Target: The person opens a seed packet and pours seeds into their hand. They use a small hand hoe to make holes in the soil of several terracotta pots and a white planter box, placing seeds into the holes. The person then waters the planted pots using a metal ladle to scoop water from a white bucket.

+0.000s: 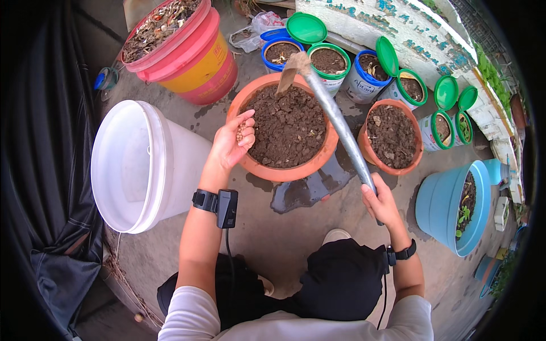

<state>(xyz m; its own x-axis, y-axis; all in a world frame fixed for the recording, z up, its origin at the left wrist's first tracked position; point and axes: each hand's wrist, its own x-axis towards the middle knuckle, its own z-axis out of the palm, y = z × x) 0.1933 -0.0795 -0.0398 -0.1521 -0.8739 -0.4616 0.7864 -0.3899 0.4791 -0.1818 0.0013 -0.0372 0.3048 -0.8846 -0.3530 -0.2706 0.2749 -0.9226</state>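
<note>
In the middle stands a large round terracotta-coloured pot filled with dark, crumbly soil. Over its left rim is my left hand, cupped around several small round tan seeds. My right hand grips the lower end of a hoe's metal-pipe handle, right of the pot. The handle slants up and away to a flat hoe blade, whose edge meets the soil near the far rim. Dried earth covers the joint of blade and handle.
A white plastic bucket lies tipped at left, behind it a red bucket of plant scraps. A smaller terracotta-coloured pot, soil-filled tins and a blue planter stand at right. Water wets the concrete. A white foam box borders the back.
</note>
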